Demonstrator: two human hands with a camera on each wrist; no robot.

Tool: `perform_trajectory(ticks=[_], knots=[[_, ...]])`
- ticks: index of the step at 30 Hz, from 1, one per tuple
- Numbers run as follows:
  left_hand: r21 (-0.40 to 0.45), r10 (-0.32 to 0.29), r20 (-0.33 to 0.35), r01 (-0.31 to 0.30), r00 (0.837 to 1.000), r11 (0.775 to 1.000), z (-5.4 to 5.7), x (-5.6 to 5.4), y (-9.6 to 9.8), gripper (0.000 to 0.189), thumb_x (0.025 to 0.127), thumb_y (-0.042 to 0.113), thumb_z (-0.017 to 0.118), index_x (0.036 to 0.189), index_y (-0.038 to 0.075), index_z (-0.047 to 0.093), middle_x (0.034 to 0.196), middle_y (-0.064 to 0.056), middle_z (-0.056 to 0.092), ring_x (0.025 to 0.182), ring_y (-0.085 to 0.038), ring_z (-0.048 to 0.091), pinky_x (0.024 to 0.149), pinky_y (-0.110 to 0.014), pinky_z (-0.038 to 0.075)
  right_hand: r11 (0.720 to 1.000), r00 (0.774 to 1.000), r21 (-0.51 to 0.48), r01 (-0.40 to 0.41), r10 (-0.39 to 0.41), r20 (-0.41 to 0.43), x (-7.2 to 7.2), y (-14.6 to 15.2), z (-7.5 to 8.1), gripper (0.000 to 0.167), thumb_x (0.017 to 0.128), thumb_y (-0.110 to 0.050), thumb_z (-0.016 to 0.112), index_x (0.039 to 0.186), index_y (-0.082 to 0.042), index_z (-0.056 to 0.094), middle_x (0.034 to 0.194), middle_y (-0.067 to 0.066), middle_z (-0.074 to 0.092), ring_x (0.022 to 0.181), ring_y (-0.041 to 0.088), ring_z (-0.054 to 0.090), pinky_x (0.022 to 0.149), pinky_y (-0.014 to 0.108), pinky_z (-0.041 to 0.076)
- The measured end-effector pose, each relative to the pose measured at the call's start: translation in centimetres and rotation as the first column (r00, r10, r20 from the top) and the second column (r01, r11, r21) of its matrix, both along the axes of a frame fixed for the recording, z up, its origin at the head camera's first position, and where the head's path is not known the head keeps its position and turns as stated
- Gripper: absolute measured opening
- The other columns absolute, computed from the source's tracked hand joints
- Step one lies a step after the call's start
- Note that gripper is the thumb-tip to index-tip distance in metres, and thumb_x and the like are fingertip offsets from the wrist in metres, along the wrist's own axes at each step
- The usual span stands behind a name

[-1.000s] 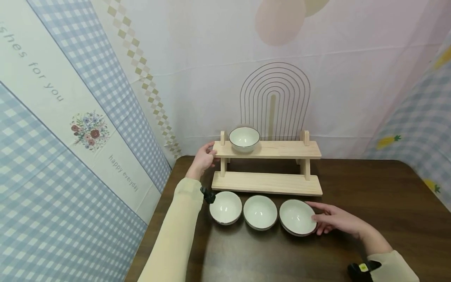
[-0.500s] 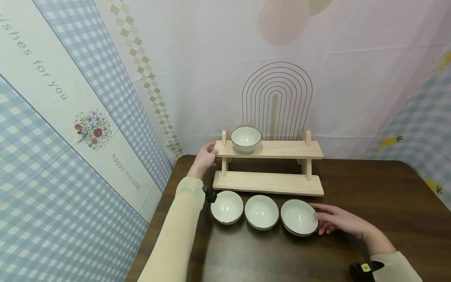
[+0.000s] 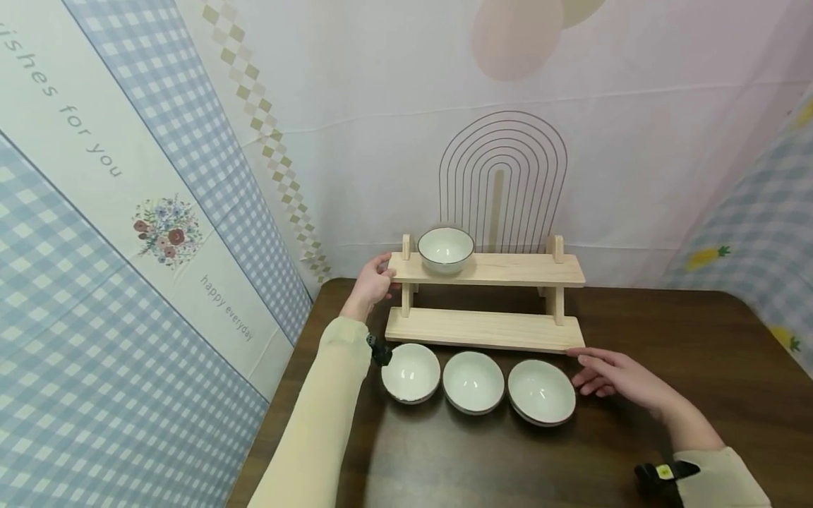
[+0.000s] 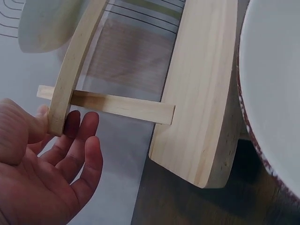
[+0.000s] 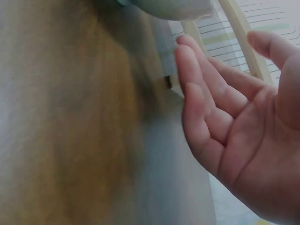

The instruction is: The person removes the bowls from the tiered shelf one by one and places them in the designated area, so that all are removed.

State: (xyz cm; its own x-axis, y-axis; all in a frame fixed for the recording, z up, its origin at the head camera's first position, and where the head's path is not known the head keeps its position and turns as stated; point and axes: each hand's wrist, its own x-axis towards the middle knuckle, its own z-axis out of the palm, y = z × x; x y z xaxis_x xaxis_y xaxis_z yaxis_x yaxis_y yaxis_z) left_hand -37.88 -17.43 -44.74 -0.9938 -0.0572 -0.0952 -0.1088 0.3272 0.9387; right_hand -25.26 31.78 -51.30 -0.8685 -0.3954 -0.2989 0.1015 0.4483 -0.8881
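The left hand (image 3: pixel 371 282) is pinching the wooden shelf's (image 3: pixel 485 269) left end; the right hand (image 3: pixel 612 381) is hovering open beside the rightmost bowl (image 3: pixel 541 392). Jolting that shelf is risking toppling the top bowl (image 3: pixel 445 249).

Pale wooden rack (image 3: pixel 485 300) upright — two-tiered; right white bowl (image 3: pixel 541 392) just before it.

light: bright, even | shadows: soft | head view: edges bowed | right wrist view: blurred, out of focus
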Motion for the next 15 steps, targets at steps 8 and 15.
perform_trajectory(ticks=[8,15], knots=[[-0.018,-0.013,-0.033,0.012,0.999,1.0,0.2,0.1,0.6,0.054,0.114,0.012,0.048,0.167,0.012,0.038,0.142,-0.023,0.061,0.108,-0.04,0.07,0.068,-0.035,0.051,0.989,0.979,0.025,0.148,-0.143,-0.145,-2.7,-1.7,2.3,0.063,0.117,-0.044,0.042,0.159,0.003,0.044,0.112,0.017,0.076,0.095,0.03,0.073,0.078,0.039,0.059],[-0.02,0.004,-0.017,-0.005,1.0,1.0,0.0,-0.1,0.6,0.055,0.115,0.014,0.047,0.168,0.014,0.035,0.144,-0.023,0.06,0.101,-0.033,0.07,0.069,-0.035,0.053,0.994,0.97,-0.013,0.106,-0.106,-0.218,-5.3,-5.0,4.4,0.056,0.117,-0.039,0.045,0.153,0.003,0.051,0.105,0.017,0.076,0.091,0.031,0.073,0.078,0.038,0.061]])
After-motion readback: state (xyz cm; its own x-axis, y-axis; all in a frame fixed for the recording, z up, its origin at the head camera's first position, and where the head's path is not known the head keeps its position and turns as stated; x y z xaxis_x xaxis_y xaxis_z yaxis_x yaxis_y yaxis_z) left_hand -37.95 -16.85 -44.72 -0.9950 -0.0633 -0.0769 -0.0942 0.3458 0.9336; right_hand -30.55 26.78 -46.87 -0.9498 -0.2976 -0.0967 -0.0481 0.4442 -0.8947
